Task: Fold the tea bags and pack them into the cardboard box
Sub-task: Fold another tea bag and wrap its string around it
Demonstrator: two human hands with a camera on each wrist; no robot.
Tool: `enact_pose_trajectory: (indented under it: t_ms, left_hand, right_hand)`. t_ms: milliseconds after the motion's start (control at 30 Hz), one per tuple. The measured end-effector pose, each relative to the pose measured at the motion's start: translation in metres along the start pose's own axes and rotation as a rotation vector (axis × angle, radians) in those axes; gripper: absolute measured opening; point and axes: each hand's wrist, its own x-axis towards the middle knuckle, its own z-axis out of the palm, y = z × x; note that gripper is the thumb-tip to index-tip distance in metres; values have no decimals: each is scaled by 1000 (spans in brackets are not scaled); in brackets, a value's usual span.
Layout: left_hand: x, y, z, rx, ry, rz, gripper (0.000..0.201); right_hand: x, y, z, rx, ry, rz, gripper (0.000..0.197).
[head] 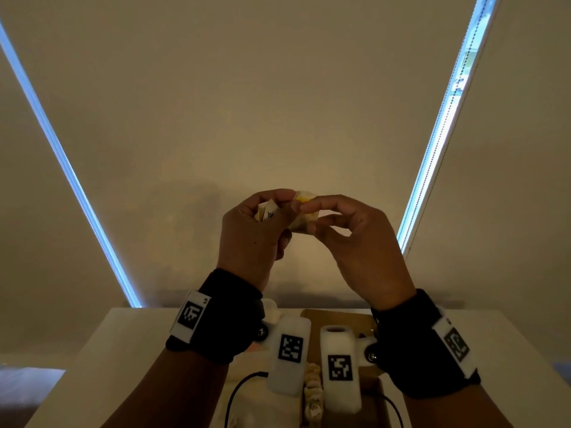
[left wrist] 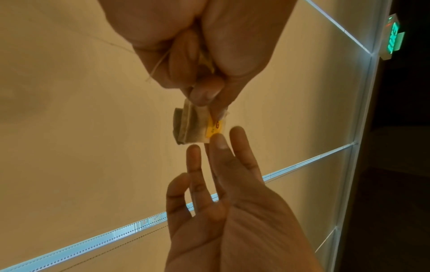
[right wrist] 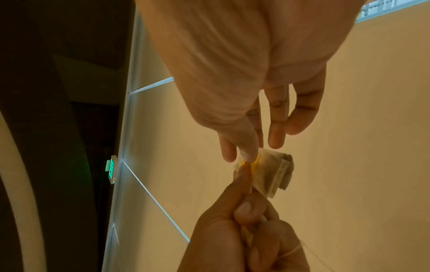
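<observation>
Two white wrist cameras [head: 289, 355] and black wrist straps fill the foreground as a person works a tea bag [head: 304, 216] in mid-air, raised well above a white table [head: 102, 350] and in front of a drawn beige blind [head: 278, 88]. The left hand [head: 253, 230] has its fingers curled tight around the bag's paper tag and string, thumb and forefinger pinching one end of the bag, where a yellow label [left wrist: 215, 128] shows. The right hand [head: 355, 239] pinches the opposite end with thumb and forefinger, its remaining fingers loose and slightly spread. Seen from the wrists, the bag is already doubled over into a compact wad, with a thin string [left wrist: 156, 64] trailing from the left fist. Below the wrists, the cardboard box [head: 340, 318] sits open on the table, largely hidden; a row of pale bags [head: 312, 393] appears to stand in it, though the frame is too cramped to say how many. The folding step appears nearly done. Next, by this reading, the loose string needs tucking and the fold holding firm while the bag is lowered into the box beside the others.
</observation>
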Motion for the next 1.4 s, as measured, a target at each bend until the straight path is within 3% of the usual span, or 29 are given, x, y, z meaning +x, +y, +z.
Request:
enact_pose_trajectory:
  t_ms: [267, 467, 667, 867, 1000, 1133, 1333, 1400]
  left_hand:
    - [-5, -19, 7, -40, -81, -74, 9]
    - [-11, -43, 10, 7, -140, -115, 12]
    - [-24, -76, 14, 33, -169, -191, 19]
    - [-35, -108, 13, 93, -116, -232, 20]
    - [-52, -143, 6, 111, -85, -327, 24]
    - [-76, -186, 0, 143, -57, -421, 11]
    - [-115, -235, -15, 229, -56, -592, 5]
    - [-124, -246, -18, 252, -44, -626, 7]
  right_hand:
    - [-12, 16, -7, 91, 28, 162, 31]
    - [-24, 40, -16, -44, 19, 147, 34]
    - [-45, 69, -20, 26, 27, 291, 29]
    - [-64, 93, -18, -48, -34, 370, 24]
    - [-86, 120, -12, -94, -47, 445, 15]
    - [-117, 157, -3, -178, -41, 542, 10]
    - [-170, 197, 7, -184, -63, 727, 24]
    - [-185, 206, 10, -168, -100, 770, 19]
